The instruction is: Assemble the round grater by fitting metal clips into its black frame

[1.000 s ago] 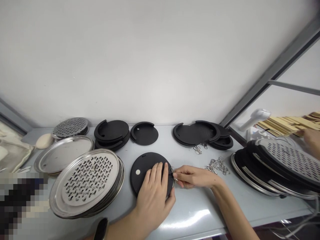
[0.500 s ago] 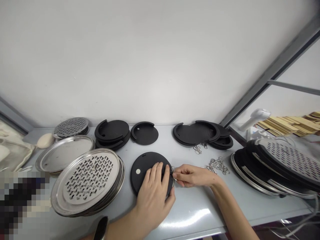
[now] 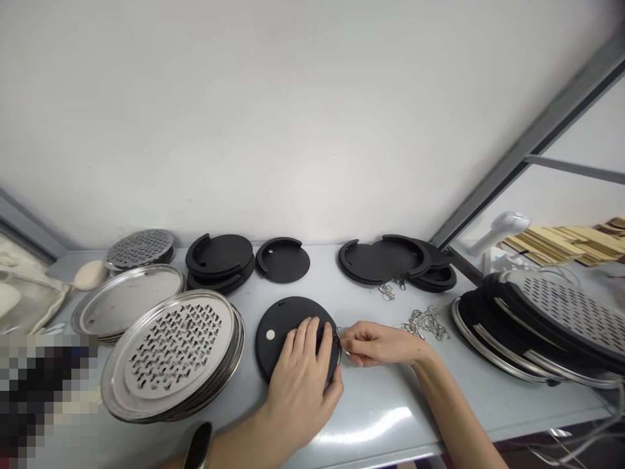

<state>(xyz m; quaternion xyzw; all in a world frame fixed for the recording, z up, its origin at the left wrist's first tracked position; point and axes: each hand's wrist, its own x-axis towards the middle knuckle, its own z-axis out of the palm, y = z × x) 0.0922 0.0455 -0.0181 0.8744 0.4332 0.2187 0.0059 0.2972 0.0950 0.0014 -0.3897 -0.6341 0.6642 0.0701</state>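
A round black disc with a white dot [image 3: 278, 320] lies flat on the grey table, near the middle. My left hand [image 3: 303, 384] rests on its right part, fingers stretched out and palm down, with the thumb at the disc's lower right edge. At the right edge of the disc, my right hand [image 3: 368, 343] pinches a small wire clip [image 3: 340, 333] between thumb and fingers. Behind the right wrist lies a loose heap of metal clips [image 3: 428, 324], with a few more clips [image 3: 387, 292] farther back.
Perforated metal discs [image 3: 178, 352] and metal plates [image 3: 131, 299] are stacked at left. Black rimmed discs [image 3: 219, 255] line the wall, with others [image 3: 383, 260] right of centre. A tall pile of black and metal discs [image 3: 551, 326] stands at right, near a grey frame post [image 3: 508, 172].
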